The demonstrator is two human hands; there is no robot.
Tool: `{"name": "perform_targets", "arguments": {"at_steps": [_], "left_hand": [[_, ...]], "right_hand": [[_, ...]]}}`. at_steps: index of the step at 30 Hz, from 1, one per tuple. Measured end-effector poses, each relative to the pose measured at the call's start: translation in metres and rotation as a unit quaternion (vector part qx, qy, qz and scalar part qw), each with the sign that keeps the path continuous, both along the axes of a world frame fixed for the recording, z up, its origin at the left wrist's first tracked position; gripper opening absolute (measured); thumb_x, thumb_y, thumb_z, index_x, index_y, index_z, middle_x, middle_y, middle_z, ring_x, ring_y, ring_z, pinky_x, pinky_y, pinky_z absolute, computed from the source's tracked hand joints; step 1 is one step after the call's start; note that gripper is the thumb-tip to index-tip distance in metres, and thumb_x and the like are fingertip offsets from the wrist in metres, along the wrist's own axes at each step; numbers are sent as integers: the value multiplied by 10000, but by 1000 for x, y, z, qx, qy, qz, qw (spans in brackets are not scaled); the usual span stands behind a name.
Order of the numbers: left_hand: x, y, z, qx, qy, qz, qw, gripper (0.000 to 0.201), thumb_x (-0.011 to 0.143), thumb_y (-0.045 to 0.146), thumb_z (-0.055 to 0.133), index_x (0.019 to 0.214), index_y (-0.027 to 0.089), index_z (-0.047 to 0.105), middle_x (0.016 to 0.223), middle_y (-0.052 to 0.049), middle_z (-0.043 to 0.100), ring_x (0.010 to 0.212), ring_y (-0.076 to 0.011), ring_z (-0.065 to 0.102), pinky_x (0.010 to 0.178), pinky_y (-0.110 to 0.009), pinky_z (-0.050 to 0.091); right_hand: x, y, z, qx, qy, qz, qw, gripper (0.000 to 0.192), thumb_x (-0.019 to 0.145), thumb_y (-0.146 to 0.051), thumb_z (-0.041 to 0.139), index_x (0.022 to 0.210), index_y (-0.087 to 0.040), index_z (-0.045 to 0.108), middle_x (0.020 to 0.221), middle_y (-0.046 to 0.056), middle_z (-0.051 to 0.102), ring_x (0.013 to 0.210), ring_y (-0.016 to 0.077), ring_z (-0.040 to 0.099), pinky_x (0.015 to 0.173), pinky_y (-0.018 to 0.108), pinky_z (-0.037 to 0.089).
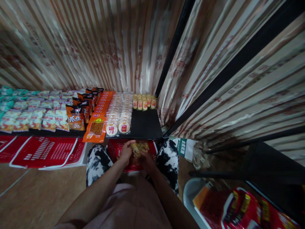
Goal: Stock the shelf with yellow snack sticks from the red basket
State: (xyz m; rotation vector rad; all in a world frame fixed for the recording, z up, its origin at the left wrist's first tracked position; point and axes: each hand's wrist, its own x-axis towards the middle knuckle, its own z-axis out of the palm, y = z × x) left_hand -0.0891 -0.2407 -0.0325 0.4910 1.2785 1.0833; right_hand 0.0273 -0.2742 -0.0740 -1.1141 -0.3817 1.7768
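My left hand (pixel 126 152) and my right hand (pixel 146 161) are closed on a small yellow wrapped snack (pixel 135 150) between them. They hold it low in front of the shelf edge, above a red basket (pixel 115 147) between my knees. More yellow packets (pixel 145 145) lie in the basket. On the black shelf (pixel 145 123) ahead, a group of similar yellow wrapped snacks (pixel 144 101) stands at the back right corner. The print on the held packet is too small to read.
Left along the shelf are rows of round white crackers (pixel 118 117), a long orange snack pack (pixel 95 127), orange-black bags (pixel 75 116) and white pouches (pixel 37 117). Red baskets (pixel 47 152) stand below. Black poles (pixel 175 47) and a striped curtain (pixel 95 41) rise behind; a tub of red packages (pixel 247 208) is at right.
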Motion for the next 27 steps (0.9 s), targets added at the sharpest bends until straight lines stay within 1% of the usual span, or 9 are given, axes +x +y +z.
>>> {"name": "perform_targets", "arguments": {"at_steps": [3, 7, 11, 16, 18, 21, 27], "left_hand": [[1, -1, 4, -6, -10, -6, 1000, 335, 667, 35, 502, 960, 148, 621, 758, -16, 656, 588, -91, 576, 589, -214, 456], [0, -1, 4, 0, -4, -8, 1000, 328, 663, 28, 501, 935, 153, 634, 770, -16, 661, 609, -87, 572, 595, -198, 444], [-1, 0, 1, 18, -7, -7, 1000, 342, 662, 28, 495, 938, 164, 642, 791, -11, 654, 640, -82, 568, 606, -184, 432], [0, -1, 3, 16, -2, -5, 1000, 319, 660, 76, 544, 947, 166, 650, 744, 4, 630, 603, -65, 533, 582, -170, 409], [1, 0, 6, 13, -6, -8, 1000, 320, 662, 87, 551, 957, 166, 645, 728, 6, 627, 591, -63, 529, 565, -164, 401], [1, 1, 9, 3, -23, -12, 1000, 336, 672, 79, 536, 981, 172, 630, 773, -8, 647, 606, -66, 550, 560, -163, 405], [2, 5, 11, 10, -49, -16, 999, 321, 671, 67, 543, 962, 169, 634, 875, -47, 672, 678, -84, 586, 618, -183, 433]], "right_hand": [[2, 0, 1, -19, 23, 4, 1000, 220, 638, -281, 656, 829, -186, 604, 810, 39, 689, 765, 189, 657, 647, 286, 521], [3, -1, 5, 7, 8, -7, 1000, 239, 637, -278, 665, 857, -206, 607, 902, 27, 679, 843, 178, 643, 720, 288, 504], [3, -1, 7, 20, 10, -6, 1000, 265, 601, -297, 704, 838, -215, 619, 904, 25, 677, 844, 175, 634, 764, 298, 496], [3, -2, 3, 41, -30, -21, 998, 286, 574, -332, 739, 815, -239, 618, 877, 17, 673, 823, 178, 626, 770, 317, 501], [4, -3, 3, 61, -69, -22, 996, 309, 575, -336, 742, 840, -243, 614, 856, 7, 669, 813, 173, 623, 771, 315, 498], [5, -4, 9, 86, -120, -14, 989, 324, 592, -356, 731, 870, -242, 610, 856, 10, 670, 810, 178, 618, 764, 321, 492], [7, -6, 23, 104, -149, -30, 983, 324, 606, -397, 715, 856, -219, 610, 878, 19, 675, 834, 176, 615, 759, 291, 473]]}}
